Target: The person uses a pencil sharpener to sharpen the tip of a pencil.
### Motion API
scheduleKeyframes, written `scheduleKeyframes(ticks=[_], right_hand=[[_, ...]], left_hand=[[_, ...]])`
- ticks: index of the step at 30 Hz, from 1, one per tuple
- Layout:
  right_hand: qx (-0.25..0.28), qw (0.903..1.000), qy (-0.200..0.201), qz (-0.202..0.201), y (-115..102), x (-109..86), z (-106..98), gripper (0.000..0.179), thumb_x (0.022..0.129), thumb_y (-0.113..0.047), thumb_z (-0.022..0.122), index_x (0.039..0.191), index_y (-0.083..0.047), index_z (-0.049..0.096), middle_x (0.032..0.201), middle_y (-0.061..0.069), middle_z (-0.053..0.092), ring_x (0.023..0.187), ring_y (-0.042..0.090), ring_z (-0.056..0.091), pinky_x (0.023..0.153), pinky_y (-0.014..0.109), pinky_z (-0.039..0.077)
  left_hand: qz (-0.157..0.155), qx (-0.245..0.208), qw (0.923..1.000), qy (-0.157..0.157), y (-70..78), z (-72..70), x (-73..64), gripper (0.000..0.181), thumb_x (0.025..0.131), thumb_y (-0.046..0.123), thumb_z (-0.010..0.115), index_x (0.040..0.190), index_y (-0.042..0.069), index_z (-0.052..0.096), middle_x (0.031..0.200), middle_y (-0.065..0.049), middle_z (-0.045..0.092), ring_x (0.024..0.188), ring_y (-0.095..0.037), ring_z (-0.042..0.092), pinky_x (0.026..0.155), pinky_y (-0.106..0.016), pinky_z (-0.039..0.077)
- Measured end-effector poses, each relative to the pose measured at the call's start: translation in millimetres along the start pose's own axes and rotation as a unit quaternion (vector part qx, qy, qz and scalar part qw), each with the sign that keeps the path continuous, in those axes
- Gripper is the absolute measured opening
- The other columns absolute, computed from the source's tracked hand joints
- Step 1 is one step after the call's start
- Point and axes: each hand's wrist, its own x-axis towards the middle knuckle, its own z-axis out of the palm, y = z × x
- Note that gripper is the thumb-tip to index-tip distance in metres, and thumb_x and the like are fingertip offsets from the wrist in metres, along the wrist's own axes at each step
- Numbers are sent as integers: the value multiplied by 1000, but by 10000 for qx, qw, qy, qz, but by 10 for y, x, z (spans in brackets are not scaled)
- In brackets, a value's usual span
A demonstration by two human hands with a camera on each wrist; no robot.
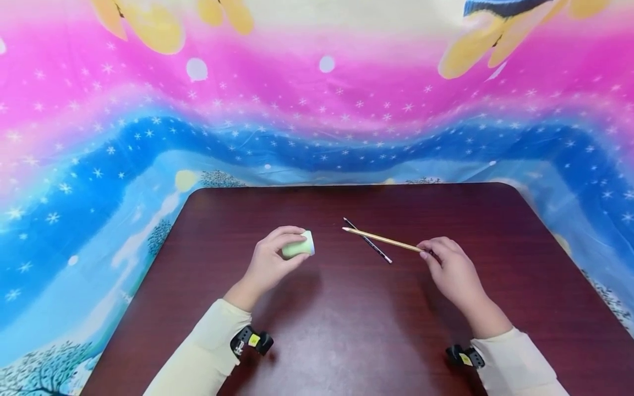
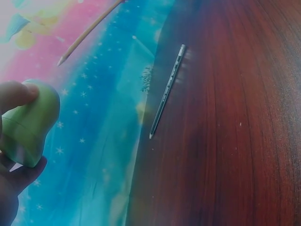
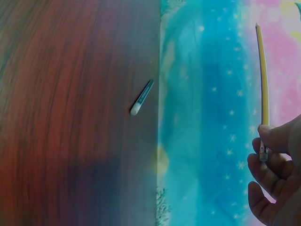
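My left hand [image 1: 267, 256] grips a small green pencil sharpener [image 1: 296, 247], held above the table with its pale flat end facing right. In the left wrist view the sharpener [image 2: 33, 122] shows a waisted, rounded body between thumb and fingers. My right hand [image 1: 455, 272] pinches a yellow pencil [image 1: 383, 238] near its rear end. The pencil's pointed tip faces left toward the sharpener, with a gap between them. In the right wrist view, the yellow pencil [image 3: 263, 75] stands out beyond the thumb and fingertips, its metal-banded end just below them.
A dark patterned pencil [image 1: 371, 244] with a white end lies slantwise on the brown table [image 1: 346, 330], behind the yellow one in the head view. Past the table's back edge hangs a colourful cloth [image 1: 297, 110] with snowflakes. Both wrists wear black camera mounts [image 1: 252, 340].
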Motion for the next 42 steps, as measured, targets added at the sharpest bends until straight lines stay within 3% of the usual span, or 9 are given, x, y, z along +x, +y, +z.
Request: scheduleKeyframes(ticks=[22,42], right_hand=[[-91,9958,-61,-910,-260,55,96,17,78,2,75,91,-7,71,91,4,64,87,23,57,72,41,49],[-61,9885,42,-1510,-337,209,75,20,77,5,75,93,-8,72,92,2,64,89,21,59,72,40,51]], left_hand=[[-304,-537,9977,-286,64,13,26,33,71,-3,82,102,3,74,113,-8,68,105,-22,62,70,-26,56],[-39,-473,9976,-501,116,61,26,32,70,-3,83,101,2,74,113,-10,67,103,-25,63,71,-26,56]])
